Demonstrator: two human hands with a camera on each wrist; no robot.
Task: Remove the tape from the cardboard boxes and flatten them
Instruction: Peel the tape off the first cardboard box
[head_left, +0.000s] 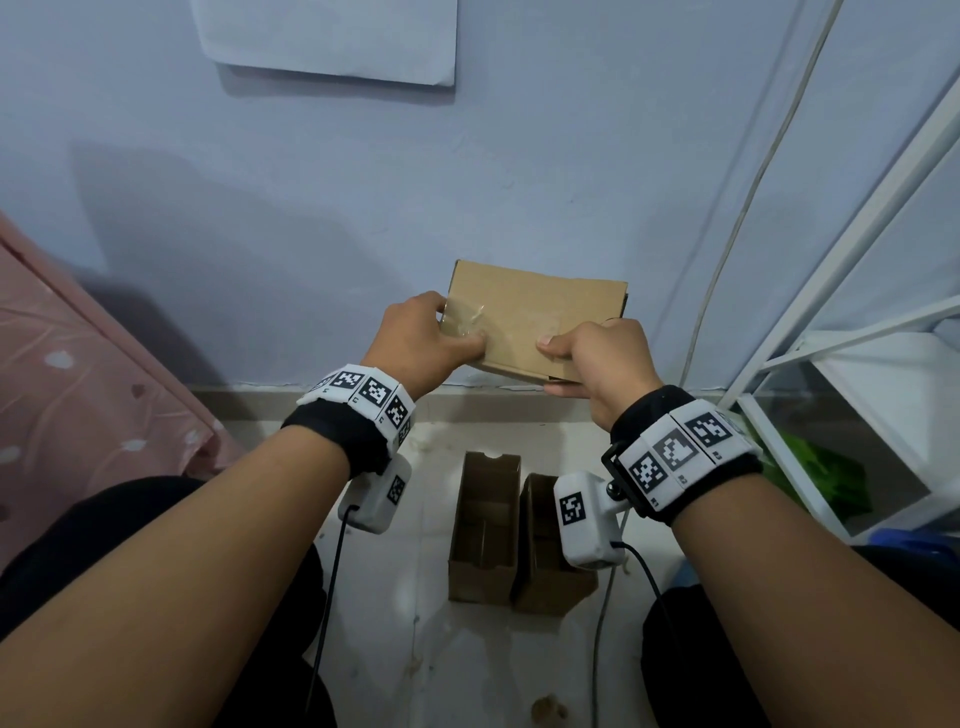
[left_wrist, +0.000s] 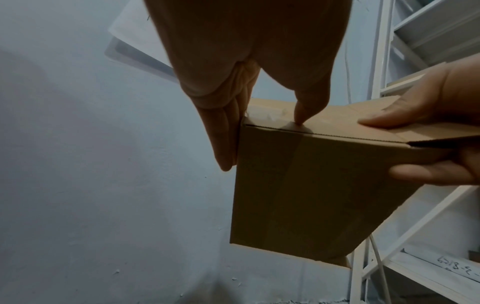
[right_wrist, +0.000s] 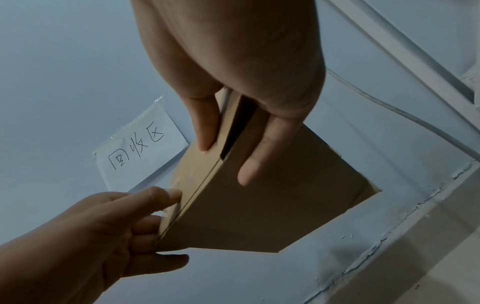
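Note:
I hold a small brown cardboard box (head_left: 530, 317) up in front of the wall with both hands. Clear tape (head_left: 462, 314) covers the left part of its top face and runs over the edge (left_wrist: 293, 128) onto the front. My left hand (head_left: 415, 338) grips the box's left end, thumb on the taped top and fingers along the side (left_wrist: 228, 139). My right hand (head_left: 597, 358) pinches the right end, thumb on top and fingers underneath (right_wrist: 252, 164). A narrow dark gap (right_wrist: 239, 127) shows at the lid's right edge.
Two opened cardboard boxes (head_left: 485, 530) (head_left: 545, 551) stand on the pale floor between my knees. A white metal shelf (head_left: 852, 332) stands at the right with a white cable (head_left: 737, 218) down the wall. A paper sign (right_wrist: 137, 152) hangs on the wall; pink fabric (head_left: 78, 364) lies left.

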